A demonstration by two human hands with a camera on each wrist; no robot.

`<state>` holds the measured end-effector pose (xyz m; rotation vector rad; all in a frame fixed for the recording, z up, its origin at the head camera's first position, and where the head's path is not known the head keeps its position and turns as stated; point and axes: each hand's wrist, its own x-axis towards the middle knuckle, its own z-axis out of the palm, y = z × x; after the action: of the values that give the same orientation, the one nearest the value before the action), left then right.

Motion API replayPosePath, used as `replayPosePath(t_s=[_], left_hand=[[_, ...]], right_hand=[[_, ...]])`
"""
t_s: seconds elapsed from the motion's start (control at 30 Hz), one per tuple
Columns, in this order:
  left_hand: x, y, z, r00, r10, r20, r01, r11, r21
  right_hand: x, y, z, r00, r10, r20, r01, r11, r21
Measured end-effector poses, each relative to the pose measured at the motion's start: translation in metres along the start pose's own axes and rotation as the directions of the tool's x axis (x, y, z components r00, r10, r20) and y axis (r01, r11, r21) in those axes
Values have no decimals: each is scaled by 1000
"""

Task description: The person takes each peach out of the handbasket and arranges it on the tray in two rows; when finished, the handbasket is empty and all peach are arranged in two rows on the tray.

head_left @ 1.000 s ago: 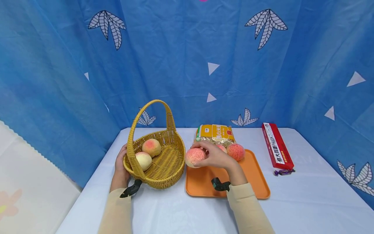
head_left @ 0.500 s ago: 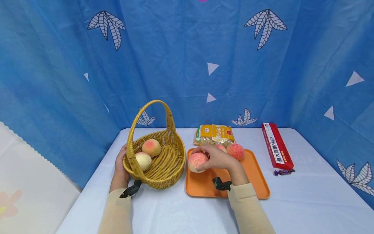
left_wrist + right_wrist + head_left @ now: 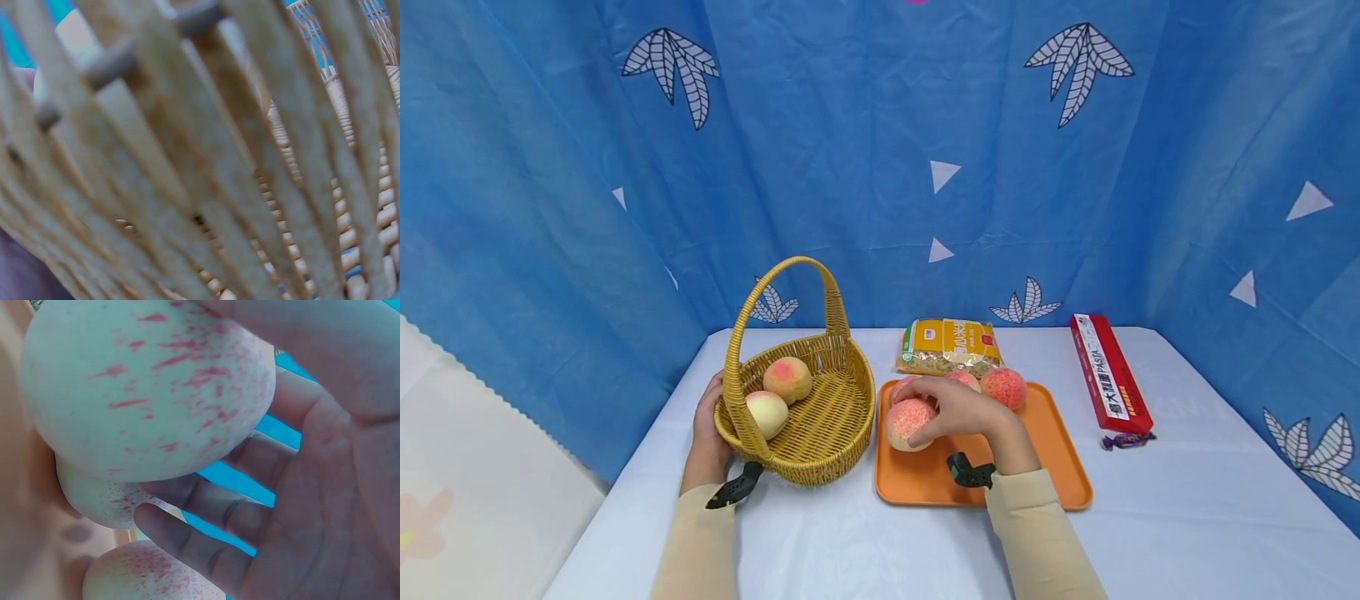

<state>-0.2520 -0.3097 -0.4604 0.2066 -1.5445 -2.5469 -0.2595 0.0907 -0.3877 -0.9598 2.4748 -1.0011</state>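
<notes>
My right hand (image 3: 958, 410) holds a pale peach with red speckles (image 3: 910, 425) over the left part of the orange tray (image 3: 925, 487), thumb on the near side. In the right wrist view this peach (image 3: 144, 387) fills the upper left, with two more peaches beyond it. Farther back on the tray are a partly hidden peach (image 3: 904, 385), another peach (image 3: 962, 380) and a redder peach (image 3: 1004, 389). My left hand (image 3: 707, 421) grips the left side of the wicker basket (image 3: 816, 471), fingers partly hidden. Inside lie a yellow-orange peach (image 3: 788, 380) and a paler peach (image 3: 767, 414).
Behind the tray lies a yellow pasta bag (image 3: 951, 346). A red pasta box (image 3: 1111, 373) and a purple wrapped candy (image 3: 1127, 441) lie to the right. The basket's tall handle (image 3: 737, 333) arches over it. A blue curtain (image 3: 880, 167) closes off the back.
My right hand has carried the speckled peach a little right and toward me, away from the basket's edge and over the tray. Another peach now shows behind it. My left hand stays put.
</notes>
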Motion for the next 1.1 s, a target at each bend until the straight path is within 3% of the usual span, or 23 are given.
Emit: replayPosePath(t_s=[0.17,0.5,0.73,0.9,1.1], left_hand=[[1,-1,-1,1000,2,3,-2,1000,-1],[2,0,0,1000,-3,9,3,1000,-3],[0,0,0,1000,0,1,0,1000,5],[0,0,0,1000,6,6,-6,1000,12],[0,0,0,1000,3,8,-3,1000,2]], right_hand=[[-1,-1,2,999,-27,20,27,1000,-13],[0,-1,6,999,-11,34,14,997,-80],[2,0,7,996,-35,78,34,999,23],[2,0,8,995,-41,87,40,999,17],[0,2,8,988,26,150,-26,1000,-6]])
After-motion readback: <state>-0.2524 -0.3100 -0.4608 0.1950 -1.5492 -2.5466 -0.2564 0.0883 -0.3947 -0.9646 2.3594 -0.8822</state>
